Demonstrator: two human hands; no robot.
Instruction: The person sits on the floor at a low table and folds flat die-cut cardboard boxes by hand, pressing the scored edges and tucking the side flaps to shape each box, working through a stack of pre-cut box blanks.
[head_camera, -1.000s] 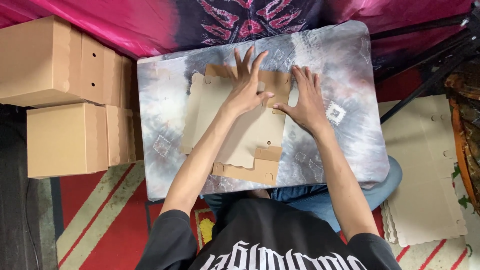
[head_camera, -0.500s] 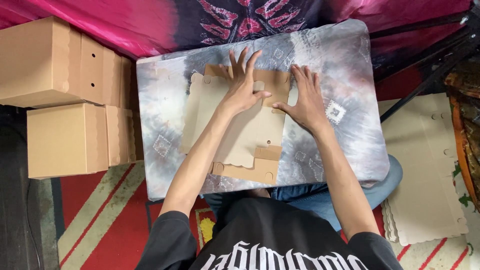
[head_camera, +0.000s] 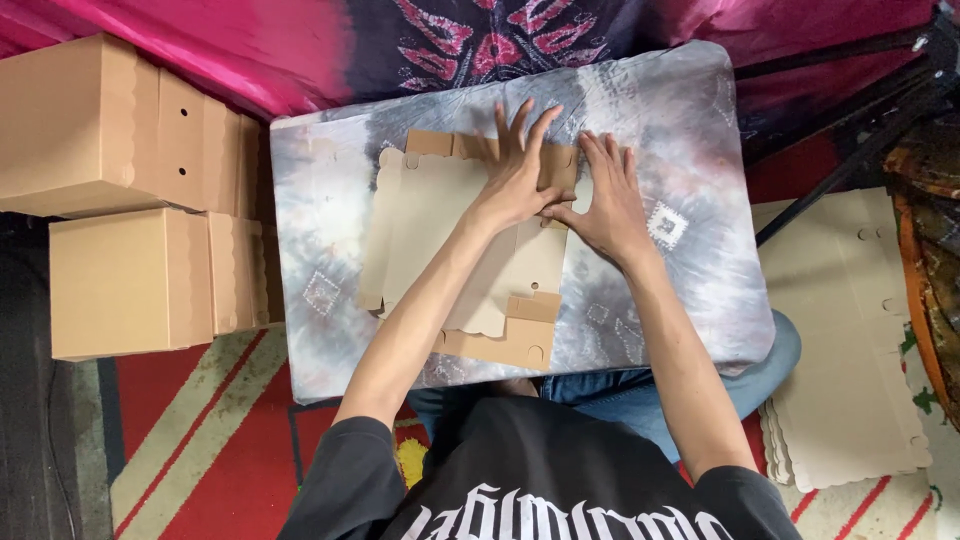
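Looks like a home used as small packing workshop: low table w/ tie-dye cloth, striped rug on floor, finished cardboard boxes stacked at left, flat cardboard sheets piled at right.

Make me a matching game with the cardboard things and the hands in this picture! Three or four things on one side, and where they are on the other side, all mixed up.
Things:
1. flat cardboard sheet
2. folded boxes
3. stack of flat sheets
4. left hand

Places:
A. on the floor at the picture's right
B. pressed flat on the sheet, beside the right hand
C. lying on the grey patterned table
D. on the floor at the picture's left

Pairs: 1-C, 2-D, 3-A, 4-B
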